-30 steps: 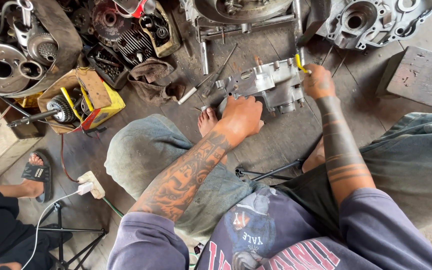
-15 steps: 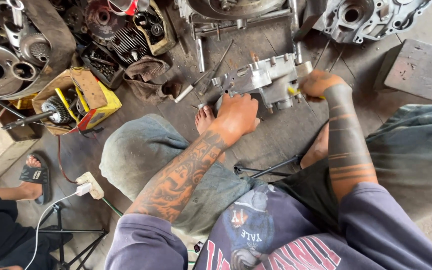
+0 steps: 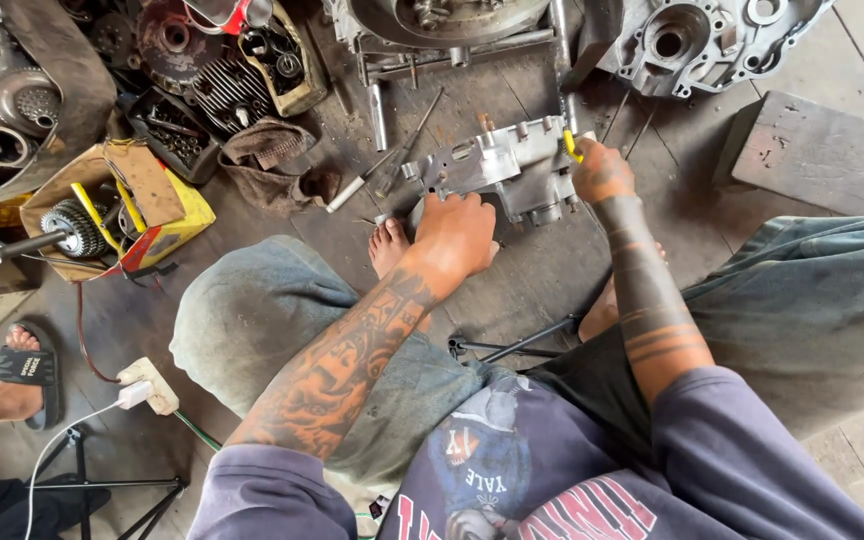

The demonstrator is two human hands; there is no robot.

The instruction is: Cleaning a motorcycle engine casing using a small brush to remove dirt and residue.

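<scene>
**Floor inventory: engine parts and hands at work**

We list, largest first. The wooden floor (image 3: 532,290) carries everything here. At the top right we note a large grey engine casing (image 3: 712,40), and beside it, top centre, a round engine part on a metal frame (image 3: 442,25). A flat wooden block (image 3: 822,150) lies at the right. At the left we record a yellow cardboard box (image 3: 152,200) holding a gear on a shaft (image 3: 77,228), with a brown rag (image 3: 267,160) near it and a white power strip (image 3: 149,385) lower down. Another person's sandalled foot (image 3: 24,370) shows at the left edge.

Central item: a small grey engine case (image 3: 497,165), lying on the floor just ahead of our bare foot (image 3: 389,245).

Our left hand (image 3: 457,235) rests flat on the case's near edge, fingers curled down over it, pressing rather than gripping. Our right hand (image 3: 602,170) is closed around a yellow-handled tool (image 3: 572,145), held against the case's right end.
</scene>
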